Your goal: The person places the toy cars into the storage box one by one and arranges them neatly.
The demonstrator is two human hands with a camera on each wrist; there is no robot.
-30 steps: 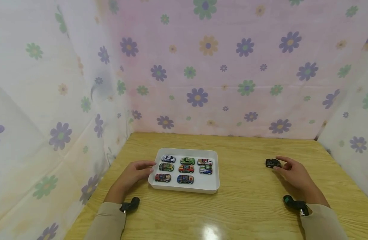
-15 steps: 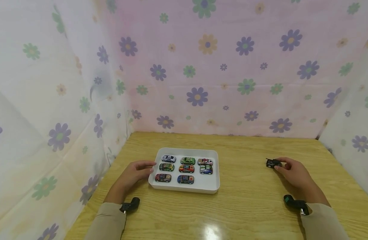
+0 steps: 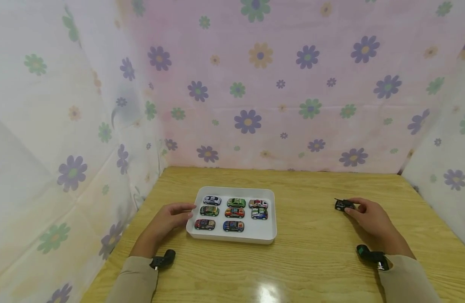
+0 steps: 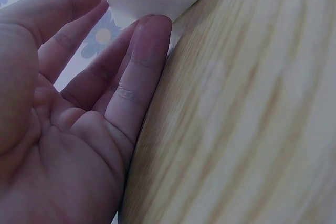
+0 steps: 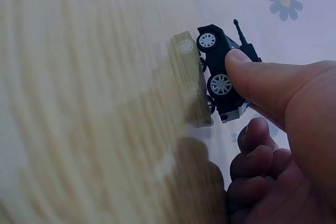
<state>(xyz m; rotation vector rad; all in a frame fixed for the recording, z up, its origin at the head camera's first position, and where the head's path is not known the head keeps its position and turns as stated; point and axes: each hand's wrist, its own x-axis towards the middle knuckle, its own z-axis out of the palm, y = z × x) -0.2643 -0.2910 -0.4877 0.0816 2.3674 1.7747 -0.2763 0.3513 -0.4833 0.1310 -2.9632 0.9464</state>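
A black toy car [image 5: 215, 61] with silver-spoked wheels and a thin barrel-like rod stands at the right of the table. My right hand [image 3: 372, 216] pinches it between thumb and index finger, the other fingers curled beneath in the right wrist view. The wheels are at or very near the tabletop; I cannot tell whether they touch. At left, my left hand [image 3: 168, 221] rests its extended fingertips against the left wall of a white tray [image 3: 232, 239]. The left wrist view shows the fingers [image 4: 142, 56] on the tray's outer corner. Several colourful toy cars [image 3: 235, 213] lie inside in rows.
The wood-grain table [image 3: 304, 252] reaches to a flowered cloth [image 3: 247, 84] hung behind and along both sides. Inside the tray, bare floor shows at its front right corner. A stretch of tabletop separates the tray from the black car.
The head view has shifted slightly. My right thumb and index finger sit a little closer around the black toy car. My left hand and the tray stay put.
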